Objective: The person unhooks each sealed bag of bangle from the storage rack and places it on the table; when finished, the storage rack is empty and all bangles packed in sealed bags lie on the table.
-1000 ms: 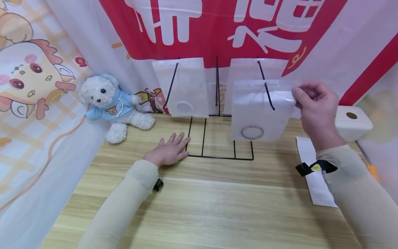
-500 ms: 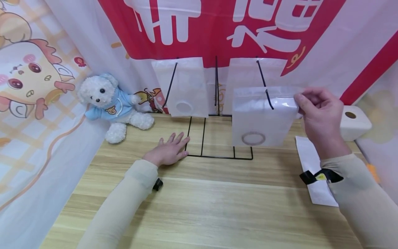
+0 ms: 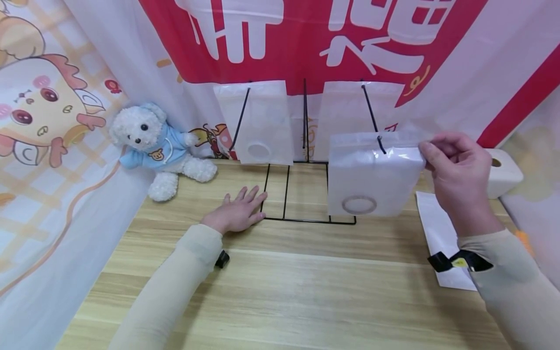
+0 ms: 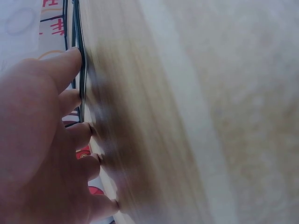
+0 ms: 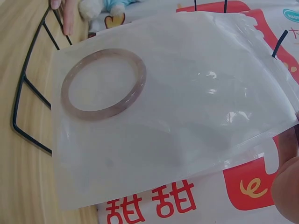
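The right hand [image 3: 459, 177] pinches the front bag [image 3: 372, 175] between thumb and fingers at its two o'clock corner, so the bag's body lies at nine o'clock from that hand, upright above the rack [image 3: 306, 221]. The tip of a hook [image 3: 382, 146] shows at the bag's twelve o'clock edge. Low in the bag, toward seven o'clock, a pale pinkish-brown ring [image 5: 93, 115] shows through the white film.

The left hand [image 3: 236, 211] is flat, its fingers spread and holding nothing, on the table [image 3: 306, 296] at the rack's near left side; from it, the front bag hangs between two and three o'clock, well apart.

A second bag [image 3: 350, 116] hangs just behind, between eleven and twelve o'clock from the front bag, and a third bag [image 3: 264, 116] at ten. At three o'clock from the right hand stands a white box [image 3: 505, 177], partly hidden; between six and seven lies a white packet [image 3: 430, 221].
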The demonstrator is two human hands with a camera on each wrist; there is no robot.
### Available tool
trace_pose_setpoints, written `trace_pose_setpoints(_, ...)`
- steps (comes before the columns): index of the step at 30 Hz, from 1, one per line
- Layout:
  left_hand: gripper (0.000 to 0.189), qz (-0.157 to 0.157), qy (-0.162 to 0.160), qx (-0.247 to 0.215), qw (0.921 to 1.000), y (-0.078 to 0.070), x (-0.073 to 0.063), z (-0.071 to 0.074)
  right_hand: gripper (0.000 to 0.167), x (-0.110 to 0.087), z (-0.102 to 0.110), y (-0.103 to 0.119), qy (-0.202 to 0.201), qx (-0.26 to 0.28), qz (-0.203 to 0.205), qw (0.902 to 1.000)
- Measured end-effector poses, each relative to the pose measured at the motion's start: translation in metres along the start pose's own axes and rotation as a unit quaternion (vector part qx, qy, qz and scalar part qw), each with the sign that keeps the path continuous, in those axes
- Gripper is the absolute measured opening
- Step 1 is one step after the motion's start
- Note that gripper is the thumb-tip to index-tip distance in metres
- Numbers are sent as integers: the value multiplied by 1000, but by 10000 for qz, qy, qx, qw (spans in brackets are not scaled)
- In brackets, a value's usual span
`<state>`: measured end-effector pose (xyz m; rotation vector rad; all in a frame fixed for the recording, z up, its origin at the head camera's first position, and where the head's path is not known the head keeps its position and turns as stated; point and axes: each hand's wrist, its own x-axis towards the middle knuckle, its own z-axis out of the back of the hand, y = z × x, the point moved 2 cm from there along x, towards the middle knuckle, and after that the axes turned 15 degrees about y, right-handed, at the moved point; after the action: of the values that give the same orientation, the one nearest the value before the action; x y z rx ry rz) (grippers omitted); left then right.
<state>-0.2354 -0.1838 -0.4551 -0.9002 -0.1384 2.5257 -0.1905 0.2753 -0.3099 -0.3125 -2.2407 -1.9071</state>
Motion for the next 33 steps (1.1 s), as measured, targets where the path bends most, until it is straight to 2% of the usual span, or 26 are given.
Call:
trace_pose_setpoints(3,69,-4,0,-4,10000,1,1,0,46,-3,0,0,55,124,73,9999)
trace_pose_setpoints(11,70,52,11,31,10000,1,1,-1,35,-9,-1,-1,-56,37,275,9996)
trace_pose_setpoints(22,70,-62,-11,-84,9999,0,1,0,36,-23,0,1,-100,144,453,9988)
trace_pose_setpoints(24,72,-125,-58,-126,9998,6,6,-3,35,-25,0,1,-113,262,516,9983)
trace_pose_setpoints(33,73,-150,-6,-216,9997,6,5,-2,35,-33,-1,2,-108,325,667,9972)
